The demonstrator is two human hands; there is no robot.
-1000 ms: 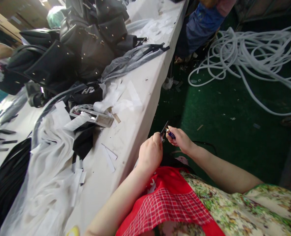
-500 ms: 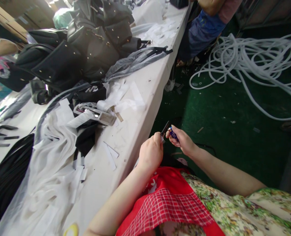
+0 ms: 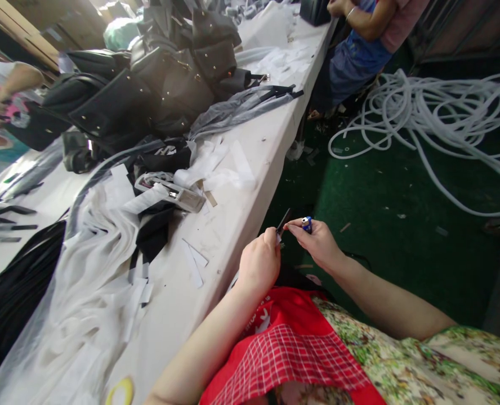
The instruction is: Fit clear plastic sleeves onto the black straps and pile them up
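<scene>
My left hand (image 3: 259, 264) is closed in a fist just off the edge of the white table (image 3: 241, 208), pinching a short black strap piece (image 3: 282, 219) that sticks up from its fingers. My right hand (image 3: 315, 242) is closed around a small blue lighter (image 3: 306, 224), whose top shows above the fingers. Its fingertips touch the strap beside my left hand. Both hands hover over the green floor (image 3: 380, 225), above my red checked apron.
Black bags (image 3: 157, 84) are piled on the table's far side, with white paper strips (image 3: 208, 163), clear plastic and black straps spread around. A coil of white hose (image 3: 436, 112) lies on the floor. Another person (image 3: 360, 39) sits at the far end; someone's arm (image 3: 5, 90) shows at left.
My right hand has turned so the lighter stands upright with its top above the fingers, and its fingertips have closed in on the strap. The left hand stays put.
</scene>
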